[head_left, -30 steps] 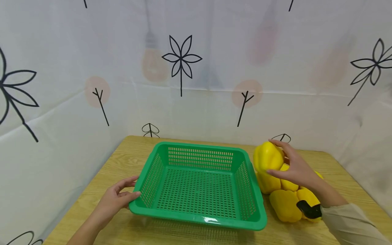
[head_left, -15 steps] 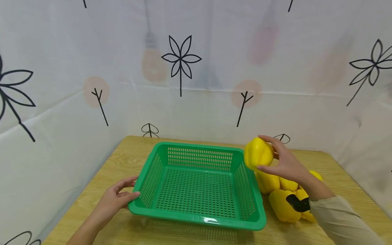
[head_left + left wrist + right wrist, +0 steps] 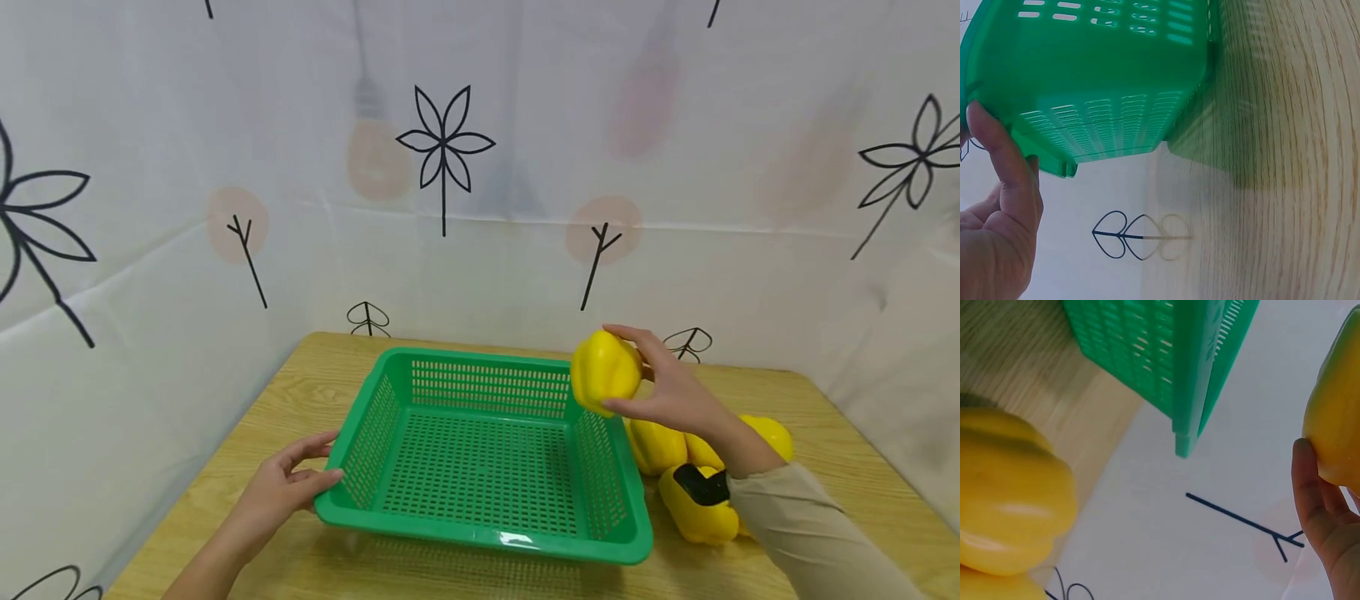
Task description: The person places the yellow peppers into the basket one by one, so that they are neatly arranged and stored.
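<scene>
A green plastic basket (image 3: 480,536) with slotted walls stands on the table, nothing inside it. My left hand (image 3: 273,492) holds its left rim, thumb on top; in the left wrist view the fingers meet the edge of the basket (image 3: 1116,75). Above the basket's back right corner, my right hand (image 3: 675,396) grips a yellow bell pepper (image 3: 603,372) between thumb and fingers. That pepper (image 3: 1338,419) is partly cut off in the right wrist view.
Several more yellow bell peppers (image 3: 697,510) lie on the wooden table (image 3: 292,400) right of the basket, partly hidden by the right forearm. A white patterned curtain (image 3: 510,275) hangs behind and at both sides.
My right hand has carried the bell pepper left and slightly up, from over the other peppers to over the basket's right back corner. The left hand and basket have stayed put.
</scene>
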### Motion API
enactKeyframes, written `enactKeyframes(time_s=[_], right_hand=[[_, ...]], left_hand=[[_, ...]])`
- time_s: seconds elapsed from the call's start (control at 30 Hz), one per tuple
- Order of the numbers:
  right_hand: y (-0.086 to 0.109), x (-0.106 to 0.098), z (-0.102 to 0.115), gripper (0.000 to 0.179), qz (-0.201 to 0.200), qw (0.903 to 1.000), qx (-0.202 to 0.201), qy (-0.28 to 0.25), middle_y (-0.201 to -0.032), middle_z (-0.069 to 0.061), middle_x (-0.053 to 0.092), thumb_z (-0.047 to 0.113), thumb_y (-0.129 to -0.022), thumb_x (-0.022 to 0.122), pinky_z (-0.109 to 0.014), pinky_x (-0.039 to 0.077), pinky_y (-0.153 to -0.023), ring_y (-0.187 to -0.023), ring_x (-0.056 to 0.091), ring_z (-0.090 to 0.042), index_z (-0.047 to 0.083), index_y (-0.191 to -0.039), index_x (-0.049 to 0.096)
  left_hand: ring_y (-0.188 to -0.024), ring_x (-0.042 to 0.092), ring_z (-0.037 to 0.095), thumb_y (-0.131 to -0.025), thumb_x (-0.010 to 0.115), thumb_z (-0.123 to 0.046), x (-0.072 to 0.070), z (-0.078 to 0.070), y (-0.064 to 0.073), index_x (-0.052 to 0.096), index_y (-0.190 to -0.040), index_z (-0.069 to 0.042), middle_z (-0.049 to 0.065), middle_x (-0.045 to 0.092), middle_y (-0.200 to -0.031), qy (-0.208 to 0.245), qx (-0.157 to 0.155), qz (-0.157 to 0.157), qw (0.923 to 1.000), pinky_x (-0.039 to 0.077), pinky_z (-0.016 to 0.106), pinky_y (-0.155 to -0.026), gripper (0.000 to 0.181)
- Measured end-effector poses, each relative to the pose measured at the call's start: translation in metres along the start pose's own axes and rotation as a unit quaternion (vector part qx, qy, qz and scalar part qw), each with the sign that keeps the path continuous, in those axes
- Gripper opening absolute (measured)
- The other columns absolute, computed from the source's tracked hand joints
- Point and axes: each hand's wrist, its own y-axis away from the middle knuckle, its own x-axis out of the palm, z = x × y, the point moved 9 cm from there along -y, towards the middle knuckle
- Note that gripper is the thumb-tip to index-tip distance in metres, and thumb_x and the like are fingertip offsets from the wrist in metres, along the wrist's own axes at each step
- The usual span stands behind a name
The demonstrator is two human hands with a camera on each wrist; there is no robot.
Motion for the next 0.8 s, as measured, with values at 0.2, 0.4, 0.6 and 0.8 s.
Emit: enactKeyframes(time_s=[0.2,0.4,0.6,0.8], right_hand=[[-0.007,0.005,0.004,0.083,0.004,0.9998,-0.003,-0.019,-0.130,-0.014,0.038,0.008,-0.075,0.077,-0.055,0.043,-0.087,-0.105,0.047,-0.028,0.011,-0.143,0.031],[-0.013,0.011,0.006,0.083,0.016,0.9995,0.005,-0.026,-0.131,-0.013,0.037,0.010,-0.075,0.077,-0.048,0.046,-0.083,-0.104,0.048,-0.027,0.012,-0.144,0.030],[-0.019,0.022,0.008,0.082,0.042,0.9982,0.007,-0.042,-0.134,-0.012,0.036,0.014,-0.076,0.077,-0.047,0.045,-0.084,-0.106,0.048,-0.027,0.014,-0.144,0.030],[-0.026,0.032,0.013,0.082,0.064,0.9969,-0.005,-0.047,-0.133,-0.011,0.037,0.016,-0.076,0.077,-0.046,0.046,-0.084,-0.104,0.048,-0.027,0.013,-0.143,0.030]], left_hand=[[-0.081,0.064,0.022,-0.088,0.065,-0.018,0.001,-0.001,0.000,0.035,-0.143,-0.006,0.019,0.036,-0.131,0.001,-0.004,0.002,1.0000,0.053,0.039,-0.067,0.064],[-0.082,0.065,0.024,-0.088,0.066,-0.018,0.001,-0.002,0.000,0.035,-0.142,-0.004,0.021,0.036,-0.130,-0.001,-0.002,0.005,1.0000,0.054,0.040,-0.067,0.064],[-0.083,0.065,0.022,-0.087,0.067,-0.017,-0.001,-0.001,0.001,0.036,-0.142,-0.006,0.020,0.037,-0.132,0.000,-0.011,-0.005,0.9999,0.054,0.039,-0.067,0.063],[-0.082,0.065,0.021,-0.088,0.065,-0.015,0.000,-0.003,0.001,0.034,-0.143,-0.004,0.021,0.036,-0.133,0.002,-0.003,0.001,1.0000,0.054,0.038,-0.066,0.064]])
